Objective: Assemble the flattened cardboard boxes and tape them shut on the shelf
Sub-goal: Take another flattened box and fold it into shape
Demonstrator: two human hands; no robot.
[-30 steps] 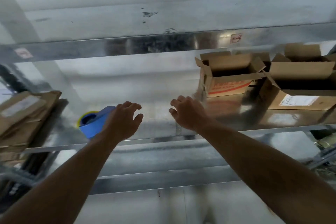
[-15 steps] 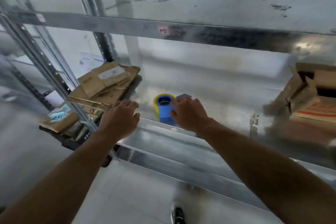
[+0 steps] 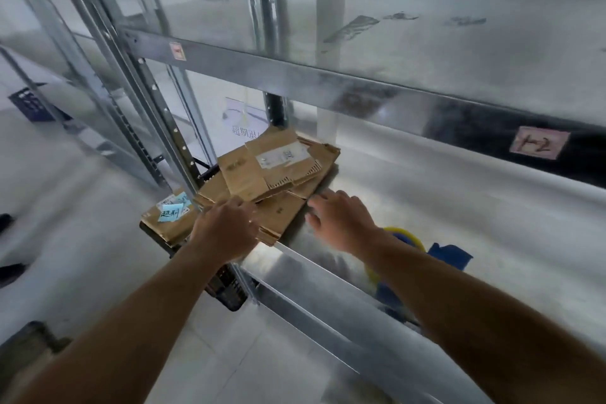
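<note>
A stack of flattened cardboard boxes (image 3: 262,174) lies at the left end of the metal shelf (image 3: 459,207), some hanging over its edge. My left hand (image 3: 226,233) rests on the front edge of the stack, fingers over the cardboard. My right hand (image 3: 341,223) reaches toward the stack's right side with fingers spread, holding nothing. Behind my right forearm sits a blue tape dispenser with a yellow roll (image 3: 442,256), partly hidden.
An upper shelf beam (image 3: 328,79) crosses above the boxes. A perforated upright post (image 3: 157,128) stands left of the stack. A dark plastic crate (image 3: 226,289) sits under the shelf, and a blue crate (image 3: 29,105) far left on the floor.
My view has swung left, away from the assembled boxes. Both hands moved past the tape dispenser to the flattened stack, and the left hand now touches it.
</note>
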